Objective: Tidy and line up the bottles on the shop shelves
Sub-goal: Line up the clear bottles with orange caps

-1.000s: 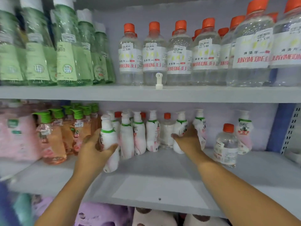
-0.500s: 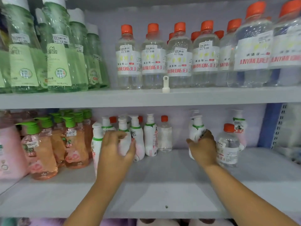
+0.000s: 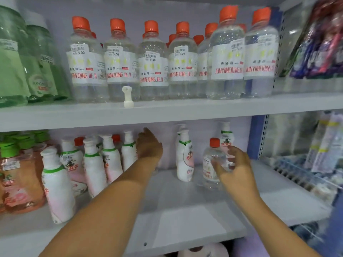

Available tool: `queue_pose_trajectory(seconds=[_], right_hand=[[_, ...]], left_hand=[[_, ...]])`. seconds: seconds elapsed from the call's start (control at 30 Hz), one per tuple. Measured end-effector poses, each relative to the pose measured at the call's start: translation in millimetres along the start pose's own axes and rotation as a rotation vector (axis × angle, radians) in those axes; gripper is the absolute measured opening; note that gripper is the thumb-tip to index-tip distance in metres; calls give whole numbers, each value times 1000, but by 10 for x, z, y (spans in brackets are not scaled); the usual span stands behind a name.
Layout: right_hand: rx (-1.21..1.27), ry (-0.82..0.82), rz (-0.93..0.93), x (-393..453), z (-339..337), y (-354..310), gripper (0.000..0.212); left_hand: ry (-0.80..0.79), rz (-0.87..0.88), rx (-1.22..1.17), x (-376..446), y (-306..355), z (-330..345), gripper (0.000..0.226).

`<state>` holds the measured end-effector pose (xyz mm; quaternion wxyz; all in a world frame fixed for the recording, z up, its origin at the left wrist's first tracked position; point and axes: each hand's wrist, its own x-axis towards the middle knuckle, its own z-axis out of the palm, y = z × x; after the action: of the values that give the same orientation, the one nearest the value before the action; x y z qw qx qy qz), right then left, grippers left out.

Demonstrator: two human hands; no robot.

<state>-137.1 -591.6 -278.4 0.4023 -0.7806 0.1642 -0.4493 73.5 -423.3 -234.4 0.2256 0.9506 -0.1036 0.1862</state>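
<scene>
On the lower shelf (image 3: 185, 216) a row of white bottles with green bands (image 3: 92, 164) stands at the left. My left hand (image 3: 149, 147) reaches to the back of the shelf just right of them; its fingers are hidden behind it. Two white pump bottles (image 3: 184, 160) stand in the middle, and another (image 3: 225, 134) stands at the back right. My right hand (image 3: 234, 167) curls its thumb and fingers round a small clear bottle with an orange cap (image 3: 211, 164).
The upper shelf (image 3: 185, 110) carries a row of clear orange-capped bottles (image 3: 152, 67), with green bottles (image 3: 37, 67) to their left and a loose white pump head (image 3: 128, 98) at its front edge. Orange soap bottles (image 3: 16, 175) stand at the lower left. Packets fill the rack (image 3: 315, 154) to the right.
My left hand has let go of the white bottles and reached further back and right. My right hand has moved from the white pump bottle to the clear orange-capped bottle. The view swung right.
</scene>
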Motion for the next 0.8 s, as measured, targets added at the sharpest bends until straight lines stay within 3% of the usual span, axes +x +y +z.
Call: queue_pose_trajectory(seconds=[0.07, 0.13, 0.23, 0.37, 0.53, 0.7, 0.8], right_hand=[[36, -140, 97, 72, 59, 89, 62], [132, -259, 167, 151, 146, 176, 46], [155, -319, 181, 236, 194, 306, 38], [189, -385, 175, 214, 98, 315, 31], [256, -507, 146, 40, 90, 268, 43], [300, -625, 70, -166, 146, 162, 47], [355, -700, 49, -221, 113, 115, 52]], left_hand=[[-6, -1, 36, 58, -4, 10, 82], [-7, 19, -85, 104, -29, -49, 67], [-39, 50, -206, 72, -51, -181, 49], [-96, 75, -288, -161, -91, -402, 60], [-323, 92, -580, -771, -213, -750, 57], [-252, 41, -842, -1349, -268, -781, 45], [-138, -32, -799, -1590, -303, -643, 49]])
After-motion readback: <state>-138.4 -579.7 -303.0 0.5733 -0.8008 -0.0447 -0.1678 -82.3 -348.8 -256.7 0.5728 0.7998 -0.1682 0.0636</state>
